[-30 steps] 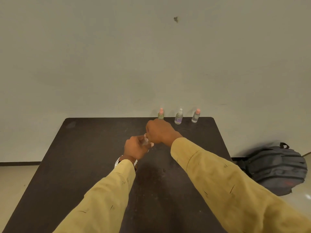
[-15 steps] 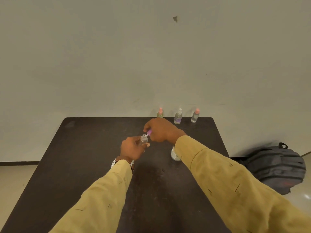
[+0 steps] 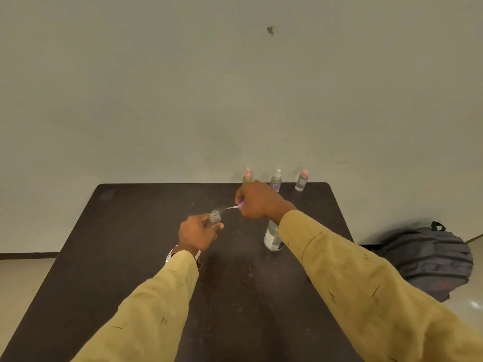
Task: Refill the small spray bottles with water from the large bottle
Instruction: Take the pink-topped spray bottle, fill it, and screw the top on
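My left hand (image 3: 198, 232) grips a small clear spray bottle (image 3: 214, 218) above the middle of the dark table (image 3: 125, 244); its neck is uncapped. My right hand (image 3: 257, 199) holds the purple spray cap (image 3: 241, 204) up and to the right of that bottle, its thin dip tube (image 3: 230, 207) pointing back toward the open neck. The large clear bottle (image 3: 271, 237) stands on the table under my right wrist, partly hidden by the sleeve. Three small spray bottles stand along the far edge: a pink-capped one (image 3: 247, 175), a white-capped one (image 3: 276, 180) and another pink-capped one (image 3: 302, 180).
A pale wall rises right behind the table's far edge. A dark grey backpack (image 3: 428, 257) lies on the floor to the right of the table.
My right hand has lifted the purple cap and its tube out of the small bottle and drawn it to the right. The large bottle has come into view under my right wrist.
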